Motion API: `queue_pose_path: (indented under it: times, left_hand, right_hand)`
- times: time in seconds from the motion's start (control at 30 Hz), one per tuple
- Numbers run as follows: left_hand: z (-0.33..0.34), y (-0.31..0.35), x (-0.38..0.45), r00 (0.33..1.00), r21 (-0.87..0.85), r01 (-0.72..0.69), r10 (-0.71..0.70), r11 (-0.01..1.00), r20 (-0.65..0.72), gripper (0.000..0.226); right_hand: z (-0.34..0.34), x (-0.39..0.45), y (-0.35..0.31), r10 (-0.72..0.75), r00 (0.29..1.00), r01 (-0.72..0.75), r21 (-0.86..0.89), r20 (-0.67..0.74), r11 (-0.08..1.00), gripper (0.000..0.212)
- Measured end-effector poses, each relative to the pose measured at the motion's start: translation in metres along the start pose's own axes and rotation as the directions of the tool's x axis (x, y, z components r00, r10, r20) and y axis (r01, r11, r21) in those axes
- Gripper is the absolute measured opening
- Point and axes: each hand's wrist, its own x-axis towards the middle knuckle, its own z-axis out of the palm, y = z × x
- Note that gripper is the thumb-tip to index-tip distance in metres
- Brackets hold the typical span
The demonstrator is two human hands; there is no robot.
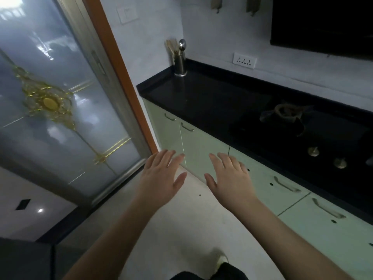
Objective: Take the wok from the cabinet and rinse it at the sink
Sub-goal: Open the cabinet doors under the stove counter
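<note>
A big glass door point(60, 102) with a gold pattern is seen on the left side. A long black counter point(212, 98) is set along the white wall, above a row of pale green cabinets point(203, 152). All the cabinet doors that can be seen are shut. The wok cannot be seen anywhere. A black stove point(314, 134) is set into the counter near its front edge. A metal cup point(180, 63) with spoons and sticks in it stands in the far left corner of the counter. A white socket point(244, 60) is fixed on the wall. The left hand point(161, 178) and the right hand point(230, 176) are held out side by side, near the cabinets. The fingers of both are spread out flat, and nothing is held.
</note>
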Motion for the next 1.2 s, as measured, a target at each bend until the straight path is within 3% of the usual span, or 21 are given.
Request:
queue_pose_path:
  times: [0.37, 0.67, 0.9, 1.1, 1.2]
  left_hand:
    - [0.033, -0.077, 0.102, 0.992, -0.025, 0.108, -0.106, 0.994, 0.074, 0.061]
    - [0.088, -0.206, 0.182, 0.990, -0.092, 0.080, -0.068, 0.993, 0.126, 0.063]
    - [0.112, -0.279, 0.240, 0.978, -0.131, -0.087, 0.110, 0.988, 0.177, 0.061]
    - [0.146, -0.313, 0.296, 0.945, -0.090, -0.287, 0.297, 0.954, 0.135, 0.054]
    - [0.176, -0.315, 0.322, 0.916, -0.091, -0.330, 0.342, 0.939, 0.210, 0.055]
  right_hand:
    - [0.032, 0.152, -0.018, -0.119, 0.985, 0.113, 0.059, 0.125, 0.992, 0.064]
    - [0.111, 0.271, -0.082, -0.017, 0.982, 0.007, 0.051, 0.190, 0.999, 0.065]
    - [0.155, 0.335, -0.124, 0.126, 0.971, -0.141, 0.064, 0.201, 0.988, 0.064]
    - [0.190, 0.351, -0.115, 0.165, 0.957, -0.160, -0.041, 0.237, 0.986, 0.067]
    - [0.212, 0.363, -0.103, 0.222, 0.942, -0.209, -0.076, 0.251, 0.975, 0.069]
